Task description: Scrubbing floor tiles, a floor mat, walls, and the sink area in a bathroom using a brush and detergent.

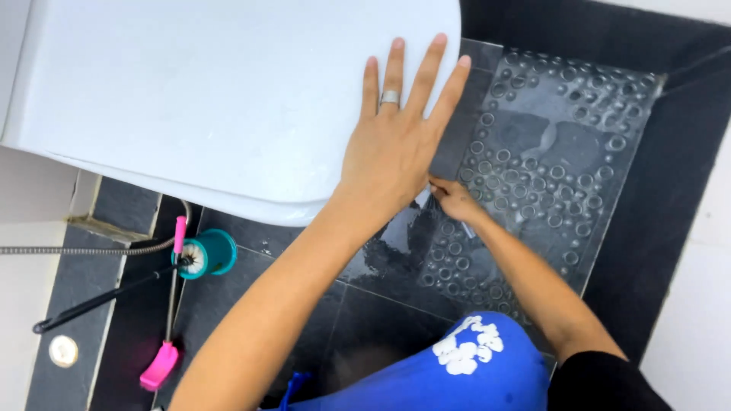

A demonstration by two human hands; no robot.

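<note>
The left hand (392, 148) is resting flat, fingers spread, on the closed toilet lid (228, 99); the right hand (454, 199), just below it, is pinching the clear bath mat (548, 167) edge (lifting probably follows).

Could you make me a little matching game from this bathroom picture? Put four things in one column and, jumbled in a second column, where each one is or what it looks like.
Things:
1. left hand
2. right hand
3. brush holder
4. pink brush

Descriptions:
A. teal, standing on the dark floor tiles
B. flat on the white toilet lid, fingers spread
C. lying low on the floor at the left
D. at the edge of the clear bubbled mat

Pairs: 1-B, 2-D, 3-A, 4-C
</note>
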